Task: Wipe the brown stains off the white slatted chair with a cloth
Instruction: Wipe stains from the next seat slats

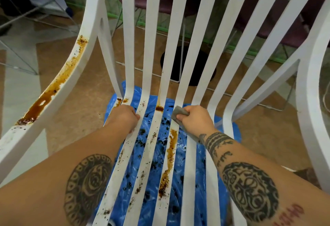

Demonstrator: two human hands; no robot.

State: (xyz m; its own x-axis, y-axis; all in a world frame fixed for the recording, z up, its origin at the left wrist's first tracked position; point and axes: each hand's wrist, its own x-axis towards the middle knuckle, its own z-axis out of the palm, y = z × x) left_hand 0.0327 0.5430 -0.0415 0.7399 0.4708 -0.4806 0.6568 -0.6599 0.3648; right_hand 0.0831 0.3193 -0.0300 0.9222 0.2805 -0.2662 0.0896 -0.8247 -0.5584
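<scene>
The white slatted chair (192, 50) fills the view, seen from the front. Brown stains run along its left armrest (53, 90) and down a middle seat slat (169, 158), with a dark blotch (159, 108) at the bend of a slat. My left hand (123, 116) grips a seat slat near the bend, fingers curled round its edge. My right hand (195, 120) holds a grey cloth (179, 114) pressed on a slat just right of the stained one.
A blue plastic sheet (155, 150) speckled with dark drips lies on the floor under the seat. Brown floor surrounds the chair. A glass table (19, 29) stands at the left; dark chairs on wire legs (178, 8) stand behind the backrest.
</scene>
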